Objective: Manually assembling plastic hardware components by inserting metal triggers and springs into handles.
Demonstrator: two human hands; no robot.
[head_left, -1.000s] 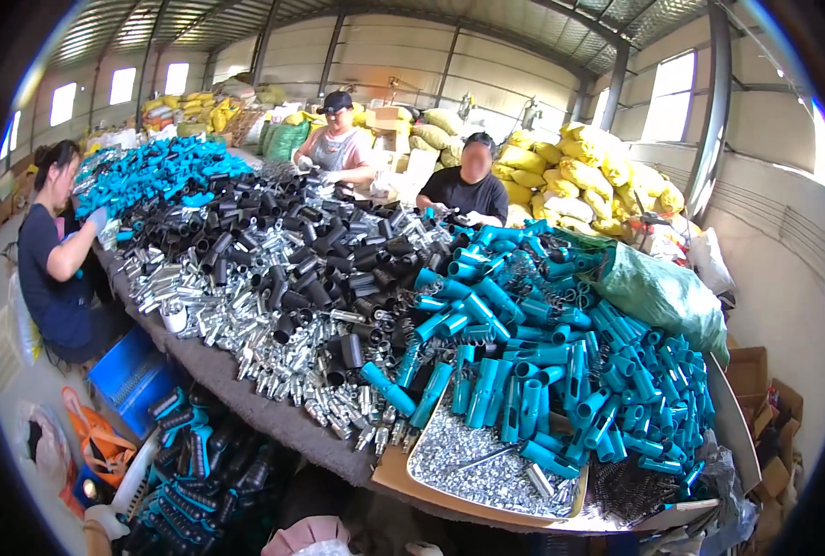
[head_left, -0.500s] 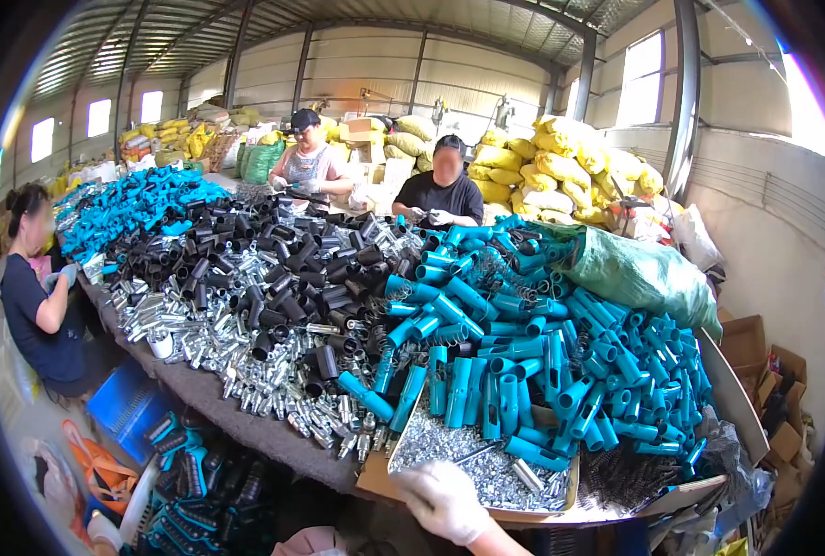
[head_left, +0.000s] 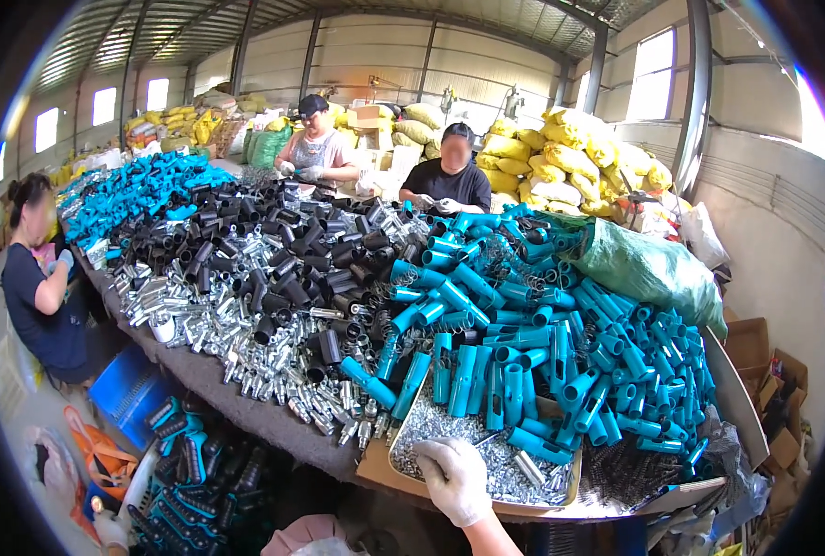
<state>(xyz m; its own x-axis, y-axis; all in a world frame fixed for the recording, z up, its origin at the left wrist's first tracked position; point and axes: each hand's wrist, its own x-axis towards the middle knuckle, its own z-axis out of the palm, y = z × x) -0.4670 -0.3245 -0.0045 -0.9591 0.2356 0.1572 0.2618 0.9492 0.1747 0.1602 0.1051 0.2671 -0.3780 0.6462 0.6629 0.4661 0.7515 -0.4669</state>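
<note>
My right hand [head_left: 454, 477], in a white glove, rests fingers-down on a heap of small silver metal parts in a shallow tray [head_left: 403, 445] at the near edge of the long table. Whether it grips any of them I cannot tell. Just beyond the tray lies a big pile of blue plastic tubes [head_left: 542, 352]. Left of it are silver metal fittings [head_left: 246, 343] and black tubes [head_left: 273, 250]. Dark springs [head_left: 626, 463] lie right of the tray. My left hand is out of view.
A person [head_left: 37, 278] sits at the table's left side and two people [head_left: 312, 148] [head_left: 450, 176] work at its far end. A green bag [head_left: 644, 269] lies at right. A blue crate [head_left: 130, 394] stands below; yellow sacks [head_left: 570, 157] behind, cardboard boxes [head_left: 765, 371] at right.
My gloved hand has come up from the lower edge and moved onto the tray of small metal parts. The view has shifted slightly.
</note>
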